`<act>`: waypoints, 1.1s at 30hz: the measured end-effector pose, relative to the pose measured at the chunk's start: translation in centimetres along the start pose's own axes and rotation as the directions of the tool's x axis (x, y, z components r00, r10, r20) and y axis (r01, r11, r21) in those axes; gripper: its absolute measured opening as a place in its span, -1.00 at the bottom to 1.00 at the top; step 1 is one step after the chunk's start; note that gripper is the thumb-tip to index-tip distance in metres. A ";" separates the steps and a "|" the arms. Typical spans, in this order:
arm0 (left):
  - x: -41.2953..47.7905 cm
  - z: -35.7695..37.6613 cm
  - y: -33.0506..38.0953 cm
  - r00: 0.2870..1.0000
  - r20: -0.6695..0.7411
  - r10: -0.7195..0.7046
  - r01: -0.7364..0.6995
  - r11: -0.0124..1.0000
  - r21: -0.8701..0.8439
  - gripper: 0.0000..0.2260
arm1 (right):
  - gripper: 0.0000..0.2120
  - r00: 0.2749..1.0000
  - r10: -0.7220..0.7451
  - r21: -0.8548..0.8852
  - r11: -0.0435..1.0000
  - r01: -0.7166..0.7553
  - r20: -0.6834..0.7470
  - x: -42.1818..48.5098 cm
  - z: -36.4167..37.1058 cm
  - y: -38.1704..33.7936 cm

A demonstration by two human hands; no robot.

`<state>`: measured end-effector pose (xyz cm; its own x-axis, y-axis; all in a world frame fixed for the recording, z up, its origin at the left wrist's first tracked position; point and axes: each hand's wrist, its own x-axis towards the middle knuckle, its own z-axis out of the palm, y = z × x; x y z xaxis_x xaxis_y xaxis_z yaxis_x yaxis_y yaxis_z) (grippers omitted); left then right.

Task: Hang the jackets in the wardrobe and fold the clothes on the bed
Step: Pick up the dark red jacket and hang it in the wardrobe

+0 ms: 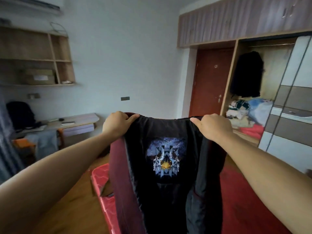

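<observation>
Two hands, one garment, held up in front of you. Item: jacket (168, 196), maroon outer, black inner face toward you w/ a blue-and-gold print (166, 159) mid-panel. Left hand (116, 123): fingers curled over the top edge, pinching it at the left corner. Right hand (213, 126): same grip at the right corner, thumb pointing inward along the hem. Top edge runs left-to-right, pulled taut btwn the hands; long axis hangs straight down, lower part draping over the red bed (244, 203); can't tell if it touches. Dest.: wardrobe (273, 68), ahead and to your right, well apart from the jacket; bay open, sliding door (295, 98) pushed to the right. Rail (270, 45) across the top of the bay, one black garment (246, 75) hanging at its left end, mixed clothes pile (244, 108) on the bay floor. Right hand is the nearer one to the rail, so you'd prob. swing the jacket rightward. No hanger visible in either hand or on the bare part of the rail; likely needed first. Also: table (79, 120) far left, not involved.
</observation>
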<state>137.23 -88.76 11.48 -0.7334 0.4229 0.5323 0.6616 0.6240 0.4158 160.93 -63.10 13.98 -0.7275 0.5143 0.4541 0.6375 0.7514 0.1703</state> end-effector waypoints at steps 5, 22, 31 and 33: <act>0.0 -4.2 -9.0 0.990 -0.085 -0.116 0.121 0.991 0.051 -0.33 | -0.30 0.990 -0.128 0.064 0.989 0.131 -0.055 4.2 0.8 -10.4; 8.8 -13.3 -39.7 0.939 -0.218 -0.265 0.277 0.961 0.026 -0.42 | -0.32 0.953 -0.271 0.243 0.923 0.297 -0.136 19.4 4.6 -46.9; 18.9 -12.2 -52.0 0.928 -0.248 -0.278 0.294 0.955 0.032 -0.40 | -0.36 0.921 -0.360 0.271 0.881 0.388 -0.149 30.3 9.2 -59.3; 21.8 -11.0 -55.4 0.928 -0.257 -0.271 0.295 0.954 0.058 -0.36 | -0.36 0.912 -0.378 0.266 0.873 0.409 -0.160 33.6 10.8 -61.6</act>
<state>86.33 -121.32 8.22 -0.8195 0.0547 0.5705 0.4060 0.7579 0.5106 94.46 -87.67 9.32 -0.8640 0.1185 0.4893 0.1918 0.9761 0.1021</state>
